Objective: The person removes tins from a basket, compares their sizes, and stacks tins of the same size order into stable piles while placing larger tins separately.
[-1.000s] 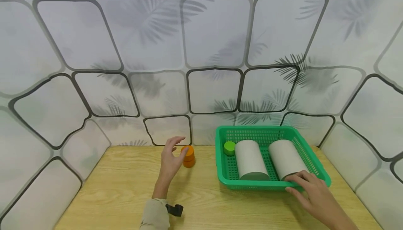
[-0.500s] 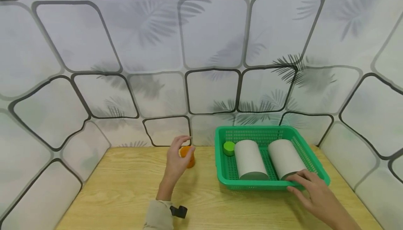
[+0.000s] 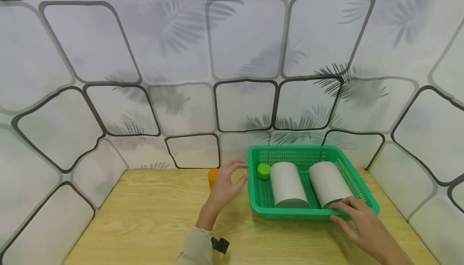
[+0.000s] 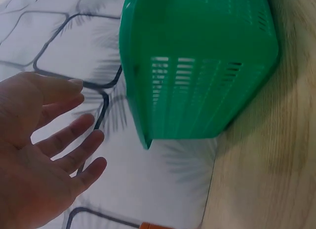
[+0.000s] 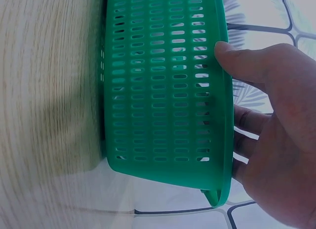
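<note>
My left hand (image 3: pixel 223 189) is at the left side of a green plastic basket (image 3: pixel 286 214). In the left wrist view its fingers are loosely bent and hold nothing, with a gap between them and the basket wall (image 4: pixel 197 100). On the front rim, near the right corner, my right hand (image 3: pixel 359 222) pinches the basket, thumb outside and fingers over the inner side. Two large white cylinders (image 3: pixel 288 182) (image 3: pixel 328 182) lie in the basket, beside a small bright-green round piece (image 3: pixel 264 171). Behind my left hand an orange cylinder (image 3: pixel 212 176) is partly hidden.
The basket stands on a wooden table (image 3: pixel 145 216) toward its back right. A patterned cloth-like wall (image 3: pixel 246 104) closes off the back and both sides. A small black device (image 3: pixel 220 245) is strapped on my left wrist.
My left hand has moved right, from beside the orange cylinder to the basket's left rim, and now covers part of that cylinder. The right hand stays on the front rim.
</note>
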The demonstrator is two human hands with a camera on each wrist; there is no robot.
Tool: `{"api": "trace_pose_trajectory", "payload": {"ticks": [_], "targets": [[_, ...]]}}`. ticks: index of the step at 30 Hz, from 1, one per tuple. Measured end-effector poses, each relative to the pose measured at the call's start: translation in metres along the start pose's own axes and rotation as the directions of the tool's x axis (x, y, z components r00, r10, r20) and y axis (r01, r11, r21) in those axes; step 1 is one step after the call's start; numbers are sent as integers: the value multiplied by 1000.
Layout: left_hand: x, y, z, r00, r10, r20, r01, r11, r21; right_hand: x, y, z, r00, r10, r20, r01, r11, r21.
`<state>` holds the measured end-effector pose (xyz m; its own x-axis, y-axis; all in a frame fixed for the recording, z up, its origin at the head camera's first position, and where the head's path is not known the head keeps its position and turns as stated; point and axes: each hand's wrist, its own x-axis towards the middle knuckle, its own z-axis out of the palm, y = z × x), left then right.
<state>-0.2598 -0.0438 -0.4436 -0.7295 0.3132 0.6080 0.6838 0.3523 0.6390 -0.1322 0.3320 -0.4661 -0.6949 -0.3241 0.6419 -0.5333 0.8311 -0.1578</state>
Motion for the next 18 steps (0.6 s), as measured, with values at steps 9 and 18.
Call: {"api": "trace_pose_trajectory", "payload": {"ticks": [9, 18], "targets": [[22, 14, 17, 974, -39, 224, 15, 994, 106, 1, -1, 0, 1000, 2, 1, -2, 1000, 4], [42, 13, 35, 917, -58, 395, -53, 963, 264, 0, 0, 0, 1000, -10, -14, 10, 1000, 1]]}}
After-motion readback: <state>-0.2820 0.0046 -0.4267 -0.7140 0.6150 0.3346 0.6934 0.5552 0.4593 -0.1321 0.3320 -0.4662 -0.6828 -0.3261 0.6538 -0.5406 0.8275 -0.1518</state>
